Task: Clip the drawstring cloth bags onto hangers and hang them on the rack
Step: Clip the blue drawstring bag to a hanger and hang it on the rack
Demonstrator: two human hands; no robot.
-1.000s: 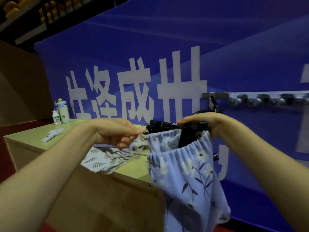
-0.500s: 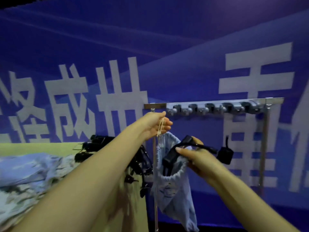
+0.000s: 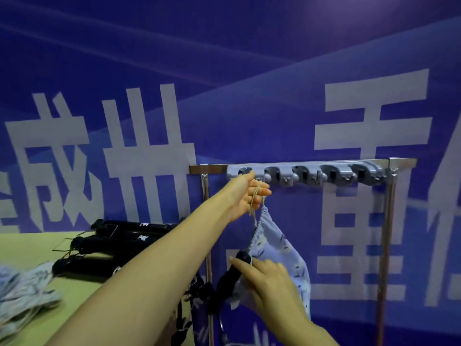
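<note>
Dangling the cloth bag (image 3: 279,248) by its drawstring (image 3: 255,203) just below the rack's (image 3: 306,163) left end, pinching the cord in the left hand (image 3: 245,193). Laying the right hand (image 3: 264,273) against the black hanger (image 3: 229,275) at the gathered rim, without showing whether it is gripping. Probably handling as soft, light and floppy, so best taken at the bunched hem. Leaving the spare hangers (image 3: 112,243) on the table (image 3: 32,245).

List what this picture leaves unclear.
Head view:
- Hanger: clips hidden by right hand; grip unclear, blurred.
- Bag: bottom behind the right forearm.
- Rack: first hook covered by left hand holding the drawstring.
- Cloth pile: cut by left edge.
</note>
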